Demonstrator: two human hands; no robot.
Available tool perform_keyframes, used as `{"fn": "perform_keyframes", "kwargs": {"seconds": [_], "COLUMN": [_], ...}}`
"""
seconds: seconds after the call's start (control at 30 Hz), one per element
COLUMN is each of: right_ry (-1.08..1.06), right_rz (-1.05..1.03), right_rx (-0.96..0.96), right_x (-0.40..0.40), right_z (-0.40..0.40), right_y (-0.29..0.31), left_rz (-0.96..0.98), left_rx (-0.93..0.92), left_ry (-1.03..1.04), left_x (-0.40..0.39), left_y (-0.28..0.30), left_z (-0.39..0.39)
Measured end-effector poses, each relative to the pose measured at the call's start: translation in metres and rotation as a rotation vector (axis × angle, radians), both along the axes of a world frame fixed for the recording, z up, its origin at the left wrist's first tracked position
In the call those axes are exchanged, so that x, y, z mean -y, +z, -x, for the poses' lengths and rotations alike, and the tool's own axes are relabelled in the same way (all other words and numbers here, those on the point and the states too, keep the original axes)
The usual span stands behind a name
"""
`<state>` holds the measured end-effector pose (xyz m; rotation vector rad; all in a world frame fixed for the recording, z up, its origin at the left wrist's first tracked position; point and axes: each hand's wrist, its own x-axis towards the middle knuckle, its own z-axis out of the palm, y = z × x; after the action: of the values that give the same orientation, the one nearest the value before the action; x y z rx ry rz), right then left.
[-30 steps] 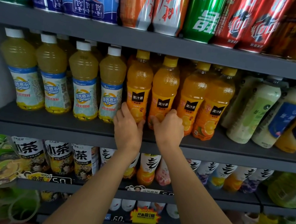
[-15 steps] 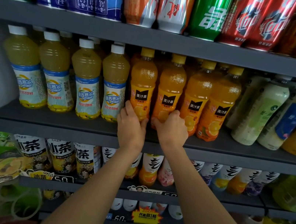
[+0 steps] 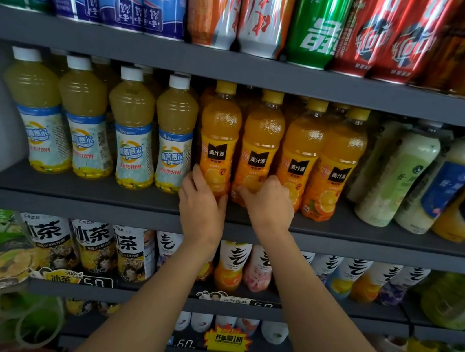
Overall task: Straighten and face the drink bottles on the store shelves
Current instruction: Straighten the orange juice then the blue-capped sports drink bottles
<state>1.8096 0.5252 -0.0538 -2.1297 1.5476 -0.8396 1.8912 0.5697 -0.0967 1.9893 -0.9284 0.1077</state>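
Both bare forearms extend upward from the lower edge of the view to the middle dark grey shelf (image 3: 85, 192). The left hand (image 3: 202, 201) grips the base of the first orange juice bottle (image 3: 219, 137), with the thumb on the right side of the bottle and the fingers curled around its left side. The right hand (image 3: 269, 201) grips the base of the second orange juice bottle (image 3: 261, 147), just beside the first; the fingers are curled over the lower label. Both bottles stand upright at the front of the shelf with black label panels facing forward.

To the right of these stand two further orange juice bottles (image 3: 335, 161), also upright, labels forward. To the left stand four yellow-green juice bottles (image 3: 129, 129) with white caps and blue-white labels. To the far right, pale milky bottles (image 3: 401, 178) with green and blue labels appear tilted.

Below the arms, a lower shelf carries iced tea bottles (image 3: 92, 245) and slimmer white bottles (image 3: 329, 270), with price tags (image 3: 92, 281) on its front edge. Above, the top shelf holds a row of tall cans (image 3: 316, 21) in blue, orange, green and red.
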Motion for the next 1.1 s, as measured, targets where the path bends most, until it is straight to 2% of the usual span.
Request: {"fn": "perform_keyframes", "kwargs": {"seconds": [0.17,0.27,0.33,0.43,0.53,0.83,0.93,1.0,1.1], "right_ry": [-0.122,-0.222,-0.224,-0.187,-0.200,-0.169,-0.153,-0.222,-0.333], "right_rz": [0.140,0.093,0.025,-0.019,-0.009,0.014,0.022,0.069,0.080], "right_rx": [0.145,0.197,0.154,0.096,0.060,-0.018,0.055,0.160,0.294], "right_x": [0.003,0.008,0.012,0.014,0.016,0.017,0.020,0.022,0.025], "right_z": [0.032,0.047,0.050,0.046,0.044,0.047,0.058,0.071,0.087], "right_y": [0.009,0.009,0.006,0.003,0.004,0.003,0.005,0.007,0.008], "left_rz": [0.067,0.175,0.123,-0.086,-0.192,-0.183,-0.032,0.049,0.049], "left_rx": [-0.015,0.114,0.198,0.126,0.110,0.119,0.128,0.110,-0.007], "left_ry": [0.050,0.089,0.037,0.011,0.030,0.042,0.051,0.088,0.137], "left_x": [-0.002,-0.002,0.000,0.007,0.012,0.014,0.005,-0.001,-0.004], "left_y": [0.005,0.012,0.014,0.012,0.007,0.004,0.008,0.011,0.014], "left_z": [0.004,0.012,0.023,0.035,0.037,0.035,0.033,0.025,0.009]}}
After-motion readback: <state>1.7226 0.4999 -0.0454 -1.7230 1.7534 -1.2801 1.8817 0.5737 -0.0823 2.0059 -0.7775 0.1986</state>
